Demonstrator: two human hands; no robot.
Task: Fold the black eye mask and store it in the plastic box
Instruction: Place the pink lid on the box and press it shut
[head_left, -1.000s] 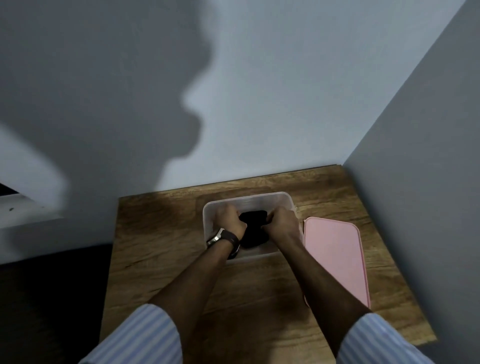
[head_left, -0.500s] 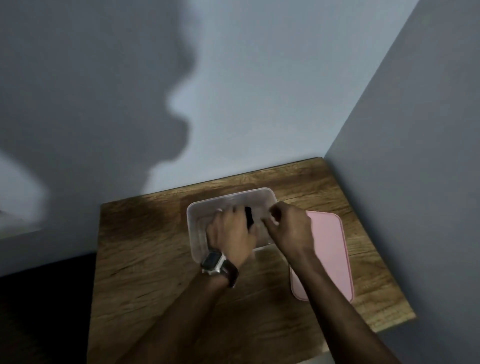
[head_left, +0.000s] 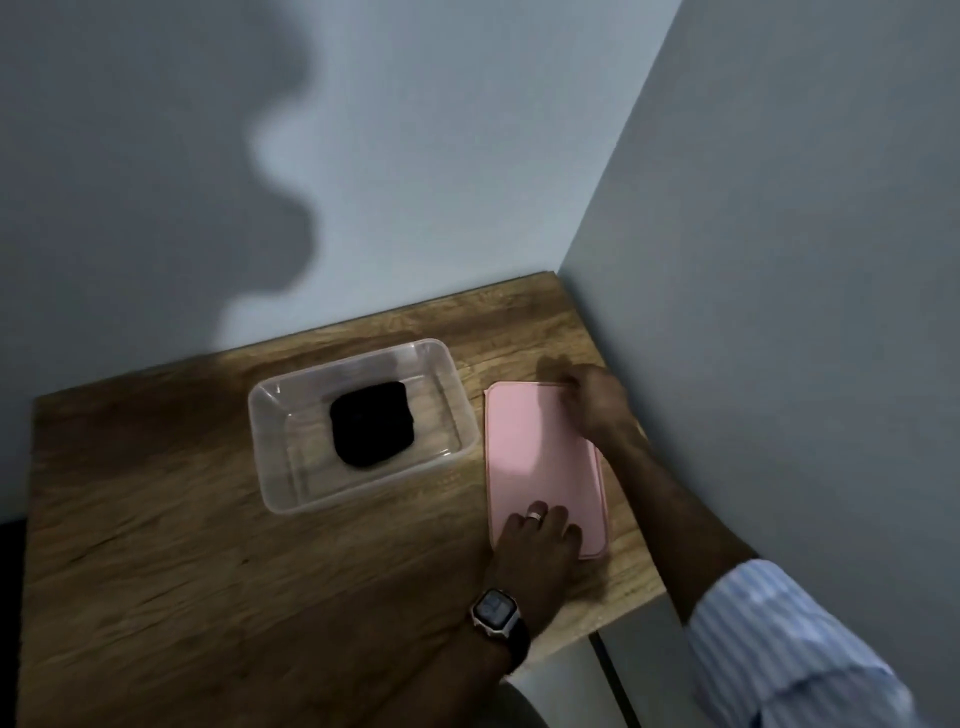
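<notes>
1. One black eye mask (head_left: 373, 431), folded into a chunky dark bundle, sits on the floor of the clear plastic box (head_left: 291, 493), roughly mid-box and a bit toward the far wall. Nothing is touching it.
2. That box is open on top and stands on the wooden table (head_left: 208, 571), with the pink lid (head_left: 540, 457) lying flat just beside the box on its right, a thin strip of wood between them.
3. Both hands are on the lid, so well clear of the mask, off to the box's right.
4. Left hand (head_left: 537, 540) is at the lid's near end, fingers spread flat on the pink surface, not curled around anything. It has a ring on one finger and a watch (head_left: 496, 612) on the wrist.
5. Right hand (head_left: 597, 400) is at the lid's far right corner, fingers bent down at the edge. It's blurry, so I honestly can't tell if it's actually pinching the lid or just resting there.
6. Striped sleeve (head_left: 789, 649) shows on the right arm, nearest the camera.
</notes>
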